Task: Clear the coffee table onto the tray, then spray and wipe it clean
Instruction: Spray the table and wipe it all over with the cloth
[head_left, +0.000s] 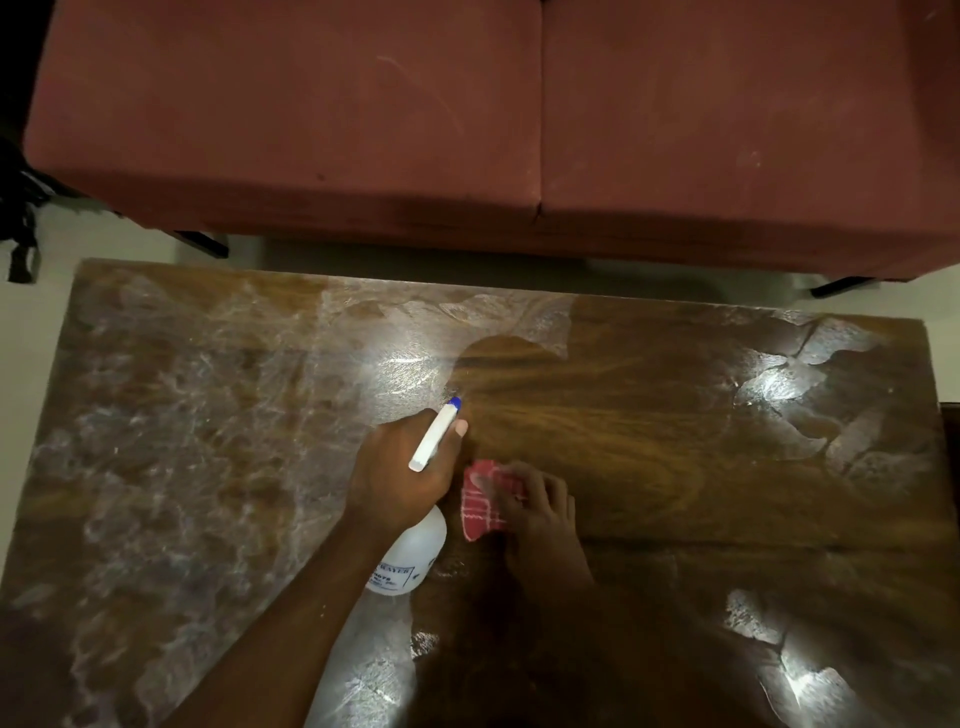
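The wooden coffee table (675, 415) fills the lower view, its top covered by a worn, whitish, peeling film on the left and at the right corners. My left hand (400, 467) grips a white spray bottle (410, 558) by its neck, the white trigger head with a blue nozzle (455, 402) pointing toward the table's far side. Just to its right, my right hand (540, 514) presses a red checked cloth (485, 506) flat on the table top. No tray is in view.
A red sofa (467, 114) with two seat cushions stands just beyond the table's far edge, with a strip of pale floor (130, 239) between. Its black legs show at left and right. A dark strap hangs at the far left.
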